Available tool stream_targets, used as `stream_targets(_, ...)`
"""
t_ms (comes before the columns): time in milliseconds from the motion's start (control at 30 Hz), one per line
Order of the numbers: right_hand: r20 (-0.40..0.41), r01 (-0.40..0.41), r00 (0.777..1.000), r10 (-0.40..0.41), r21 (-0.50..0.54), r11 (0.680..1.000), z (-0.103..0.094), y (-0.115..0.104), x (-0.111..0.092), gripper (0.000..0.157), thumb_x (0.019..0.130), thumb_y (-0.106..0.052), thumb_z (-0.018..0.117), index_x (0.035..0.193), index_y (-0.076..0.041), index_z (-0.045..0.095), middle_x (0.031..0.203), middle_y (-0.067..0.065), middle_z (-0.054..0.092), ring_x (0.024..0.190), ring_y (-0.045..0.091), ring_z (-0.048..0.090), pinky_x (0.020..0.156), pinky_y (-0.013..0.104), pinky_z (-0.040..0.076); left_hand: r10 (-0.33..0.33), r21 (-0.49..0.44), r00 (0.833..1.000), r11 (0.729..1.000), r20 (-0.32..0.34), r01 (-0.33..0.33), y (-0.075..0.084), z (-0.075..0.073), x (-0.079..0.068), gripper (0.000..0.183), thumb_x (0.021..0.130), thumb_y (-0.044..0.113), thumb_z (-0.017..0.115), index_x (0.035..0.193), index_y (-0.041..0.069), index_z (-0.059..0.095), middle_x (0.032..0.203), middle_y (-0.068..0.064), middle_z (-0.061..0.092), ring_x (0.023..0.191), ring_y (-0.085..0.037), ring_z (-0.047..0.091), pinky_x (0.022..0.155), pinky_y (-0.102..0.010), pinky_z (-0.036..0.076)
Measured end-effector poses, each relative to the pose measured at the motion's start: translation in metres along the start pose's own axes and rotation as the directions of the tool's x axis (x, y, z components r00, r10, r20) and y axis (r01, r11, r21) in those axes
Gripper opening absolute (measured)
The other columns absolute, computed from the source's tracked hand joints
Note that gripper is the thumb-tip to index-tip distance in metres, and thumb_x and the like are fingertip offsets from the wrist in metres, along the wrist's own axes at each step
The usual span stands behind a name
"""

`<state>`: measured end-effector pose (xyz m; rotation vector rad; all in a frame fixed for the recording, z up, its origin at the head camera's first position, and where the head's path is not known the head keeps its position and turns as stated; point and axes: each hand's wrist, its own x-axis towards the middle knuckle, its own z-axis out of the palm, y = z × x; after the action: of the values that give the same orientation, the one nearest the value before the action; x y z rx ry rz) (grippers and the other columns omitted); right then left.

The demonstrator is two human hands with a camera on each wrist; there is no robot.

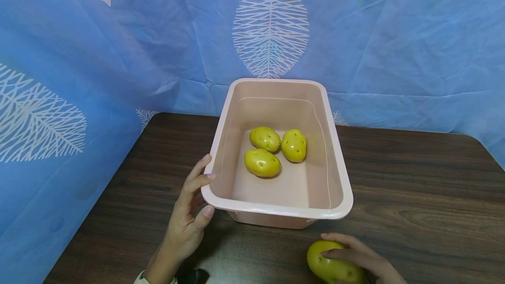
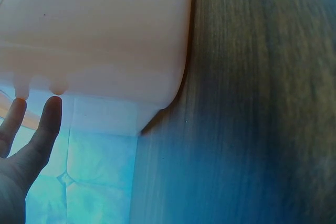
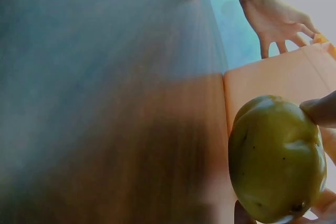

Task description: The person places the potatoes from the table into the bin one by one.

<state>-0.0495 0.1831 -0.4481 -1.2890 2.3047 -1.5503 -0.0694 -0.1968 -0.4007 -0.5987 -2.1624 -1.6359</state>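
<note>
A pale pink plastic bin (image 1: 276, 214) stands on the table with three yellow-green potatoes, smooth and dimpled, on its floor: a back one (image 1: 264, 139), a right one (image 1: 293, 145) and a front one (image 1: 262, 162). My left hand (image 1: 187, 218) touches the bin's front left corner, fingertips on the rim and thumb below it. Seen in the left wrist view, its loosely extended fingers (image 2: 48, 121) meet the bin wall. In front of the bin's right corner, my right hand (image 1: 363, 255) grips another potato (image 3: 275, 161). Part of that hand lies outside the head view.
The dark wood-grain table (image 1: 414, 187) extends on both sides of the bin. A blue cloth (image 1: 394, 47) with white leaf prints hangs behind and to the left. A small dark object (image 1: 195, 275) is by my left wrist.
</note>
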Motion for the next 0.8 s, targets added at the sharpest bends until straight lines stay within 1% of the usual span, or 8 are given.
stream_targets(33,-0.016,-0.031,0.999,0.031,-0.023,0.999,0.0,-0.005,-0.001,0.057,0.073,0.003,0.079,0.126,-0.004,0.062,0.135,0.009,0.057,0.127,0.008,0.049,0.099,0.02,0.041,0.001,-0.001,1.0,1.0,0.0,-0.001,0.0,0.0,0.0,0.049,0.092,0.008,0.058,0.139,0.01,0.044,0.162,-0.011,0.025,0.145,-0.027,0.033,0.103,-0.034,0.044)
stream_targets(67,-0.069,0.059,0.995,-0.067,-0.118,0.991,0.001,-0.006,-0.005,0.062,0.068,0.006,0.081,0.126,-0.004,0.062,0.142,0.011,0.052,0.132,0.006,0.045,0.1,0.021,0.042,0.002,-0.003,1.0,1.0,0.0,-0.002,0.0,0.0,0.0,0.048,0.092,0.008,0.058,0.139,0.009,0.044,0.161,-0.011,0.025,0.145,-0.027,0.033,0.103,-0.034,0.044)
stream_targets(200,-0.096,-0.073,0.994,0.061,-0.132,0.988,-0.004,-0.018,-0.009,0.06,0.072,0.009,0.077,0.127,-0.009,0.061,0.144,0.01,0.049,0.128,0.004,0.048,0.091,0.022,0.049,0.007,-0.001,1.0,1.0,0.001,-0.007,0.0,0.0,0.0,0.047,0.093,0.01,0.057,0.139,0.009,0.044,0.161,-0.012,0.025,0.146,-0.027,0.032,0.103,-0.034,0.044)
stream_targets(233,-0.113,-0.143,0.985,0.127,-0.152,0.978,-0.005,-0.022,-0.011,0.06,0.072,0.009,0.077,0.127,-0.012,0.062,0.144,0.007,0.049,0.126,0.001,0.048,0.086,0.021,0.05,0.006,0.001,1.0,1.0,0.001,-0.006,0.0,0.0,0.0,0.047,0.094,0.01,0.057,0.139,0.009,0.044,0.161,-0.012,0.025,0.146,-0.027,0.032,0.103,-0.034,0.044)
stream_targets(267,-0.125,-0.182,0.979,0.162,-0.161,0.97,-0.006,-0.025,-0.012,0.059,0.073,0.009,0.076,0.126,-0.013,0.062,0.144,0.006,0.05,0.124,0.0,0.049,0.085,0.021,0.05,0.004,0.002,1.0,1.0,0.001,-0.004,0.0,0.0,0.0,0.047,0.094,0.01,0.057,0.139,0.01,0.044,0.162,-0.011,0.025,0.146,-0.027,0.032,0.103,-0.034,0.044)
stream_targets(367,-0.148,-0.25,0.963,0.225,-0.178,0.952,-0.011,-0.03,-0.011,0.058,0.075,0.008,0.075,0.126,-0.015,0.062,0.145,0.003,0.049,0.123,-0.001,0.048,0.083,0.022,0.05,0.01,-0.001,1.0,1.0,0.004,-0.01,0.0,0.0,0.0,0.047,0.094,0.011,0.056,0.139,0.009,0.043,0.162,-0.011,0.024,0.146,-0.028,0.031,0.103,-0.036,0.045)
stream_targets(567,-0.163,-0.283,0.953,0.255,-0.178,0.943,-0.022,-0.033,-0.01,0.061,0.074,0.01,0.075,0.128,-0.013,0.061,0.147,-0.002,0.046,0.123,-0.001,0.048,0.085,0.02,0.049,0.026,-0.013,1.0,1.0,0.011,-0.026,-0.001,0.0,0.001,0.046,0.095,0.01,0.055,0.139,0.008,0.043,0.162,-0.012,0.023,0.145,-0.032,0.031,0.1,-0.037,0.047)
stream_targets(800,-0.173,-0.336,0.934,0.311,-0.14,0.931,-0.03,-0.044,-0.005,0.055,0.079,0.01,0.072,0.129,-0.009,0.06,0.147,-0.005,0.044,0.118,-0.001,0.05,0.082,0.022,0.052,0.032,-0.014,0.999,0.999,0.013,-0.032,-0.001,0.0,0.001,0.045,0.096,0.013,0.056,0.139,0.008,0.043,0.162,-0.013,0.023,0.146,-0.031,0.031,0.101,-0.036,0.047)
